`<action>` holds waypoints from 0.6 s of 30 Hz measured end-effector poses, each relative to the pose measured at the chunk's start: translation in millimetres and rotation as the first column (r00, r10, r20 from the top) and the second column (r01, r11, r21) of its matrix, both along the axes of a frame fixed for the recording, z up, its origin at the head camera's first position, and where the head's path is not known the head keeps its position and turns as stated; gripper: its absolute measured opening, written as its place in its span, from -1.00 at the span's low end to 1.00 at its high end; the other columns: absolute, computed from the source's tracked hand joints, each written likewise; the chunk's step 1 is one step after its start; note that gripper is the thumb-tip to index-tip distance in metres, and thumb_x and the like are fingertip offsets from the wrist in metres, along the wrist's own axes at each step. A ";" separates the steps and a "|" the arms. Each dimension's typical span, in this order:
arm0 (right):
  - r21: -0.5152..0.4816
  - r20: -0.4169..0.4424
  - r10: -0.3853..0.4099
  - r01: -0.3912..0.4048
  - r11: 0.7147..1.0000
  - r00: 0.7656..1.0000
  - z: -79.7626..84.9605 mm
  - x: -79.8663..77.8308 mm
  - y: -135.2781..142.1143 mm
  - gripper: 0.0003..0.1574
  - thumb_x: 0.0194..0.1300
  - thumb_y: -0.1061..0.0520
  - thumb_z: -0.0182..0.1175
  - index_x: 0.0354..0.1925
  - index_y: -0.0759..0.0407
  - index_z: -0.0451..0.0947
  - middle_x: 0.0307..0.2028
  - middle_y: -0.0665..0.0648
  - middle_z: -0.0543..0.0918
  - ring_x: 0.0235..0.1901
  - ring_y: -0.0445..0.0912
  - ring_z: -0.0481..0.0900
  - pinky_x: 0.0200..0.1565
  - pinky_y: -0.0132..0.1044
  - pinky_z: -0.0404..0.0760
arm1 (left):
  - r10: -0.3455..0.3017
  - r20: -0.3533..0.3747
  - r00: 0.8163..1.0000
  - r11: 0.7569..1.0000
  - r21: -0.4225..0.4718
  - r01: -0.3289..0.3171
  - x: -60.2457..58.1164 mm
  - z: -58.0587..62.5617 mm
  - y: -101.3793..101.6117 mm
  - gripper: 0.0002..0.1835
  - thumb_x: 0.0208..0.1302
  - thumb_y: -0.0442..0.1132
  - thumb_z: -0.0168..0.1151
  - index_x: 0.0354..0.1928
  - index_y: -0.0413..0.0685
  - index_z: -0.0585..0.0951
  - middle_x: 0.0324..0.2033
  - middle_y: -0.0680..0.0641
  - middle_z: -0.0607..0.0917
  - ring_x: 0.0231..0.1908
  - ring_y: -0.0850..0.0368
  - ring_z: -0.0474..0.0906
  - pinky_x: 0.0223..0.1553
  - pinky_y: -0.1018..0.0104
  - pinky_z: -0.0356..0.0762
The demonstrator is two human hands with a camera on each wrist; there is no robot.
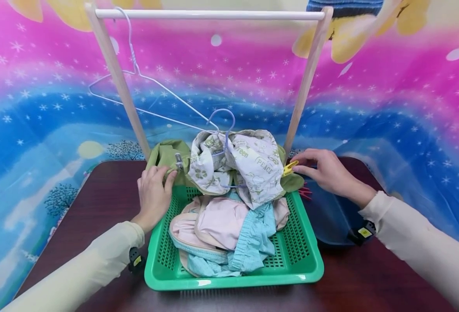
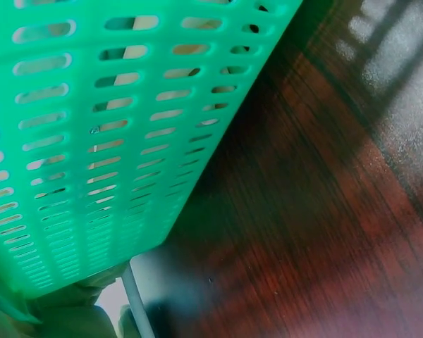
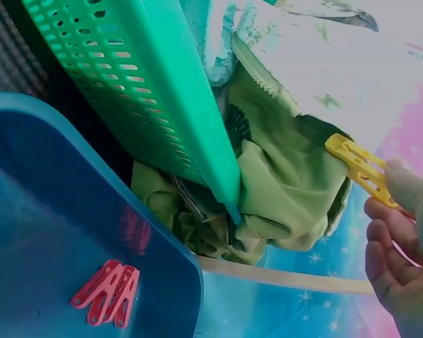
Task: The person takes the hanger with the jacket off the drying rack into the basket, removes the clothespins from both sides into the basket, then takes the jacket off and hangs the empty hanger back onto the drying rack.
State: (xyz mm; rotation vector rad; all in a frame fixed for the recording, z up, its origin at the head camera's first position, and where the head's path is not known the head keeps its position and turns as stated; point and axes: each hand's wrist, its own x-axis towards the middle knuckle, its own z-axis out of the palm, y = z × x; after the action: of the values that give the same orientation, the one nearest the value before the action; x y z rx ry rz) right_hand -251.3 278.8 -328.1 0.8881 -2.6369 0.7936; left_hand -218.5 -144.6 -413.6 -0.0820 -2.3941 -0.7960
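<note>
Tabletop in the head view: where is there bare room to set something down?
On the table, between its left edge and the left hand; also right of the green basket, on the near side of the blue bin. The basket's far end is crowded: printed garment, right hand, yellow clip.

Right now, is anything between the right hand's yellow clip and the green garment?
Nothing visible: the yellow clip pinched in the right hand has its tip at the green garment. The blue bin is beside the basket, off that path.
</note>
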 end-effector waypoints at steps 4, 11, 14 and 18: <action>-0.019 -0.061 -0.007 0.006 1.000 0.998 -2.9 1.4 3.4 -0.85 0.34 0.23 0.32 -0.14 0.13 0.76 -0.20 0.11 0.77 -0.33 -0.26 0.60 -0.36 -0.37 0.52 | -0.005 0.003 1.000 1.000 -0.004 0.006 0.4 0.8 0.4 -0.66 0.51 -0.02 0.10 -0.05 -0.16 0.65 -0.20 -0.22 0.58 -0.14 -0.22 0.36 -0.01 -0.11 0.20; -0.068 -0.079 -0.032 0.027 0.997 0.996 -3.9 4.9 9.3 -0.86 0.35 0.21 0.31 -0.14 0.13 0.76 -0.21 0.12 0.77 -0.43 -0.31 0.49 -0.45 -0.38 0.43 | -0.011 0.014 1.000 1.000 -0.003 0.011 1.6 0.9 0.6 -0.67 0.52 -0.02 0.09 -0.07 -0.16 0.64 -0.24 -0.20 0.54 -0.16 -0.20 0.33 -0.01 -0.09 0.18; -0.112 -0.068 -0.043 0.035 0.993 0.997 -1.3 7.0 14.1 -0.84 0.37 0.23 0.29 -0.11 0.14 0.75 -0.26 0.11 0.74 -0.55 -0.24 0.41 -0.53 -0.38 0.36 | -0.012 0.014 1.000 1.000 0.000 0.012 2.1 1.2 0.3 -0.67 0.52 -0.02 0.08 -0.08 -0.15 0.63 -0.23 -0.20 0.55 -0.15 -0.20 0.34 -0.01 -0.10 0.18; -0.166 -0.067 -0.059 0.047 0.985 0.996 2.8 9.0 23.9 -0.77 0.37 0.26 0.28 -0.03 0.18 0.73 -0.32 0.07 0.68 -0.61 -0.20 0.35 -0.56 -0.39 0.34 | -0.015 0.014 1.000 1.000 -0.001 0.015 3.1 1.4 -0.5 -0.68 0.53 -0.02 0.07 -0.12 -0.15 0.62 -0.26 -0.20 0.53 -0.17 -0.20 0.33 -0.01 -0.10 0.17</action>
State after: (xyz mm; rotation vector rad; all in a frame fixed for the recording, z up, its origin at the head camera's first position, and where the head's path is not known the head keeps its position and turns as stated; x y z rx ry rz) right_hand -242.4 302.7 -325.3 0.7844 -2.4807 0.9323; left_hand -215.4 -145.0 -412.3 -0.0944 -2.4097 -0.8050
